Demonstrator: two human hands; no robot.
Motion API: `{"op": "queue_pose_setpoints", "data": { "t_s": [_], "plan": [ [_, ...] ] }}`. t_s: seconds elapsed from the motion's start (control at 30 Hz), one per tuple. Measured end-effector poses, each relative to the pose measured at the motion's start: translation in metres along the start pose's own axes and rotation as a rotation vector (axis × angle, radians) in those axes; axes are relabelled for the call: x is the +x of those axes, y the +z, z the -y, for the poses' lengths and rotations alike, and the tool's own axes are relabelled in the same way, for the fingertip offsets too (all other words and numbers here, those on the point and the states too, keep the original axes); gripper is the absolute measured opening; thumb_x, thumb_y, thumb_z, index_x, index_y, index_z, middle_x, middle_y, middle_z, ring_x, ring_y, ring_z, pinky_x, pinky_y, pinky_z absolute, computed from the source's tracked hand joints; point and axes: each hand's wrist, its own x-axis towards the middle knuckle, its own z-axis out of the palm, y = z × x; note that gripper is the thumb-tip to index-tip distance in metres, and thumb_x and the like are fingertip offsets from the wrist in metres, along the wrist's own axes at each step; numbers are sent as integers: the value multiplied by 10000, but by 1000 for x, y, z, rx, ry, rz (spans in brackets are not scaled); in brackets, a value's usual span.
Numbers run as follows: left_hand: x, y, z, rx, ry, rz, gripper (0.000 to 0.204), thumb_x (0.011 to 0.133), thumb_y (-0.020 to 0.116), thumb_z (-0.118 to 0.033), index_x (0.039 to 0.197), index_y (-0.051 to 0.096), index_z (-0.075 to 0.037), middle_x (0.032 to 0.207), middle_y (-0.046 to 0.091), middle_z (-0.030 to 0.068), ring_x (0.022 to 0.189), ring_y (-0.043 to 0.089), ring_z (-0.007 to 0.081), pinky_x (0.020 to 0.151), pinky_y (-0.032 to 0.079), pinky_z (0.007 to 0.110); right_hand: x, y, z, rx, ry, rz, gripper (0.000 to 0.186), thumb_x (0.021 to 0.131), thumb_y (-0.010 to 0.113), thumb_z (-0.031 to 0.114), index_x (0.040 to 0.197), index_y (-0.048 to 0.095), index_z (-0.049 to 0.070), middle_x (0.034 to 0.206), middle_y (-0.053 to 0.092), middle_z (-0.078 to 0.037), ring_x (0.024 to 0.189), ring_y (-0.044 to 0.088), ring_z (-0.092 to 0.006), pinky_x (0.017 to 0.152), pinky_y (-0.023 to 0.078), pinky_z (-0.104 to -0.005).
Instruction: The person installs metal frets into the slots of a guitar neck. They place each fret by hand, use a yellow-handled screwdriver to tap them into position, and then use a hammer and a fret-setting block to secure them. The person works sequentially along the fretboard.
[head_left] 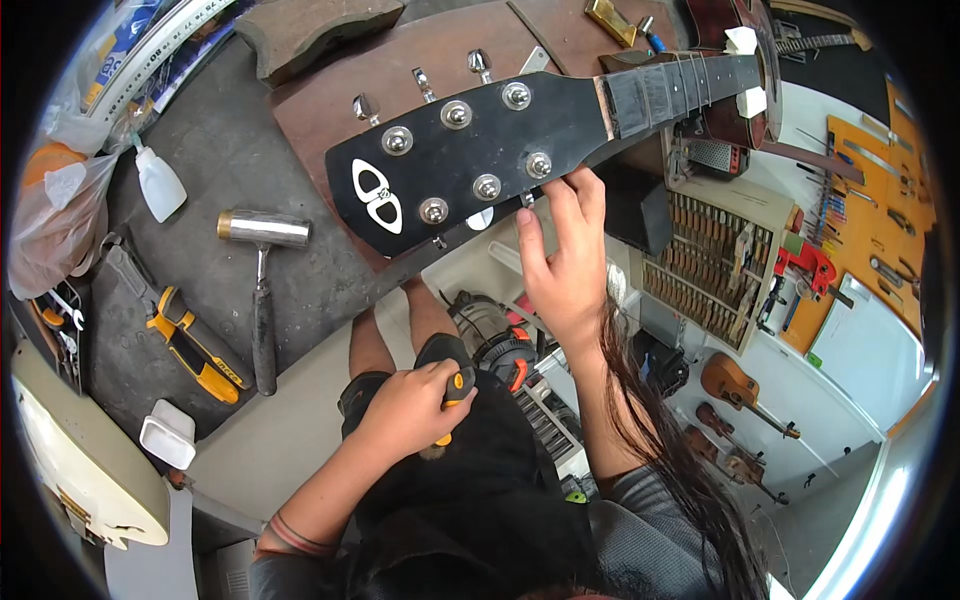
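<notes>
A black guitar headstock (460,150) with a white two-lobed inlay lies face up across the bench, its tuner posts ringed with metal washers. My right hand (565,255) is at its near edge, fingers stretched and thumb apart. The fingertips reach the edge beside a tuning peg (528,199), and the thumb tip is close below that peg. Down in front of my lap, my left hand (412,408) is closed round a tool with a black and yellow handle (459,387). Its working end is hidden, so its kind does not show.
A hammer (263,230), yellow-and-black pliers (185,340), a white squeeze bottle (160,183) and a small white tray (168,434) lie on the dark bench at left. A brown shaped block (315,38) stands at the back. Guitars (730,380) hang on the right wall.
</notes>
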Motion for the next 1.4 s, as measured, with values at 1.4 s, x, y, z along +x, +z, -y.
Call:
{"op": "queue_pose_setpoints", "data": {
  "t_s": [1.4],
  "plan": [
    [165,-270,-266,1286,-52,-535,399,1068,710,-221,1391,544,-57,1184,786,221,1083,760,459,889,591,571,67,-10,-18,-67,-96,-253,158,899,770,123,1045,773,64,1160,687,-117,1196,623,-351,997,488,-527]
  ]
}}
